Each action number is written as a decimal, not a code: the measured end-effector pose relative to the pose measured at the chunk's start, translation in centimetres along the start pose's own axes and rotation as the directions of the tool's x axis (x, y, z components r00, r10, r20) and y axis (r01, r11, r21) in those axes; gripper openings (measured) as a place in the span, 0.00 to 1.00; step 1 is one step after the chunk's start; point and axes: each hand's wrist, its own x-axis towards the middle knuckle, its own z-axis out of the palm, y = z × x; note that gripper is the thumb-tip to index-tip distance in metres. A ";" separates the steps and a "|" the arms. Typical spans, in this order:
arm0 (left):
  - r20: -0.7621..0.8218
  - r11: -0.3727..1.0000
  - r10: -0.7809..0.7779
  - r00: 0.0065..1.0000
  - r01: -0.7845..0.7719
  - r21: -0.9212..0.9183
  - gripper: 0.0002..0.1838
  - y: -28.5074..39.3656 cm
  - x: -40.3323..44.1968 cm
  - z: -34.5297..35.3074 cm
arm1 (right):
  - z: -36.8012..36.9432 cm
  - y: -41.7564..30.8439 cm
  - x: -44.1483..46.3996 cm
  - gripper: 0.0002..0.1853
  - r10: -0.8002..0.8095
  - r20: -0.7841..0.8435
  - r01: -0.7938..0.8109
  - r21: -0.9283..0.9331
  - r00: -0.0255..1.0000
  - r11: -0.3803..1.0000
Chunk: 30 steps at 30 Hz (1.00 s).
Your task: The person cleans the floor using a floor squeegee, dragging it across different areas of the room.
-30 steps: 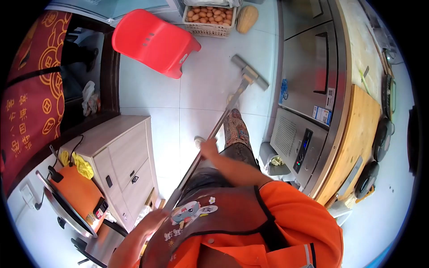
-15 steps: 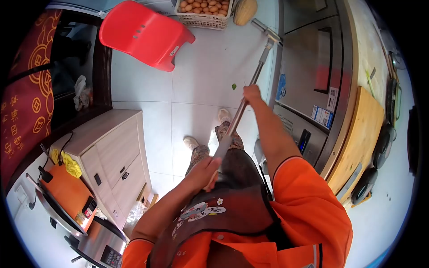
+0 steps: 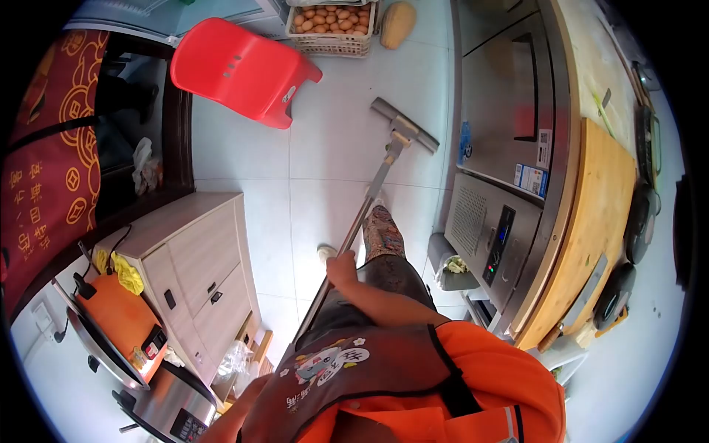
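A long-handled mop (image 3: 357, 221) slants across the view, its metal pole running from the floor toward my left side. Its flat grey bar head (image 3: 405, 125) lies on the pale tiles. My right hand (image 3: 342, 270) is wrapped round the pole, near my thigh. At the lower left, my left hand (image 3: 256, 387) is mostly covered by the dark apron (image 3: 325, 373); its fingers are hidden. The pole's lower end also passes out of sight beside the apron, toward that hand.
A red plastic chair (image 3: 240, 70), a crate (image 3: 332, 46) of eggs and a yellow gourd (image 3: 399, 24) are on the floor ahead. Wooden drawers (image 3: 199, 273) stand left. A steel appliance (image 3: 502, 111) lines the right, beside a counter with a cutting board (image 3: 591, 221) and knife (image 3: 583, 292).
The mop head has swung down and left, nearer to me, away from the steel appliance. My right hand has moved down and left with the pole. My left hand has drawn back beside the apron.
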 end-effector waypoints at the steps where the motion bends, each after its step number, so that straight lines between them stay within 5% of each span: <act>1: 0.003 0.999 0.038 0.999 -0.038 0.031 0.24 1.2 0.9 -0.1 | -1.0 -0.3 0.6 0.07 -0.019 0.045 0.020 -0.023 0.999 1.000; 2: 0.002 0.997 0.070 0.998 -0.070 0.037 0.24 3.2 1.9 0.0 | -3.7 0.4 2.9 0.07 -0.190 0.177 0.231 -0.253 0.966 0.940; 5: -0.042 0.943 -0.090 0.995 0.071 -0.326 0.26 17.1 5.6 0.1 | -11.1 3.7 12.1 0.08 -0.123 0.248 0.224 -0.434 0.961 0.872; 6: 0.028 0.841 -0.112 0.993 0.109 -0.530 0.26 18.4 8.9 0.9 | -10.5 7.6 16.3 0.08 -0.111 0.040 0.116 -0.507 0.993 0.854; 8: 0.189 0.820 0.014 0.982 0.097 -0.564 0.25 25.9 14.6 0.1 | -20.9 10.8 25.5 0.06 -0.146 0.340 0.354 -0.704 0.929 0.616; 11: 0.293 0.677 0.107 0.950 0.146 -0.721 0.25 31.2 18.4 1.3 | -22.7 14.7 30.3 0.08 0.011 0.271 0.142 -0.539 0.963 0.831; 12: 0.297 0.693 0.104 0.949 0.145 -0.707 0.25 30.1 18.1 1.5 | -22.8 14.3 29.8 0.08 0.027 0.239 0.103 -0.513 0.971 0.852; 14: 0.309 0.726 0.125 0.943 0.125 -0.676 0.24 26.3 16.6 2.3 | -20.3 13.1 25.1 0.07 -0.144 0.243 0.275 -0.693 0.959 0.666; 15: 0.242 0.753 0.025 0.970 0.141 -0.642 0.23 23.9 15.2 2.5 | -15.1 14.5 23.3 0.07 -0.214 0.101 0.226 -0.665 0.972 0.712; 17: 0.230 0.724 -0.215 0.949 0.313 -0.614 0.23 18.6 10.2 1.9 | -11.7 10.0 15.4 0.11 -0.161 0.147 0.208 -0.411 0.976 0.887; 19: 0.100 0.895 -0.234 0.967 0.255 -0.367 0.30 15.3 5.0 1.2 | -10.0 4.3 7.4 0.15 -0.066 0.255 0.106 -0.148 0.965 0.983; 22: -0.043 0.975 -0.203 0.978 0.198 -0.097 0.30 10.9 1.1 0.3 | -1.7 2.4 -0.8 0.12 0.198 0.125 -0.223 0.237 0.972 0.946; 25: -0.100 0.986 -0.158 0.982 0.163 0.044 0.31 10.1 2.0 0.5 | -1.6 3.9 1.2 0.09 -0.103 0.190 0.134 -0.154 0.976 0.979; 29: -0.100 0.981 0.001 0.995 0.018 0.194 0.32 14.3 8.5 1.0 | -8.1 7.9 11.9 0.10 -0.134 0.131 0.166 -0.284 0.982 0.944; 30: -0.078 0.999 -0.020 0.997 0.024 0.042 0.33 15.8 10.6 1.1 | -9.0 9.9 15.9 0.11 -0.166 0.194 0.232 -0.391 0.967 0.891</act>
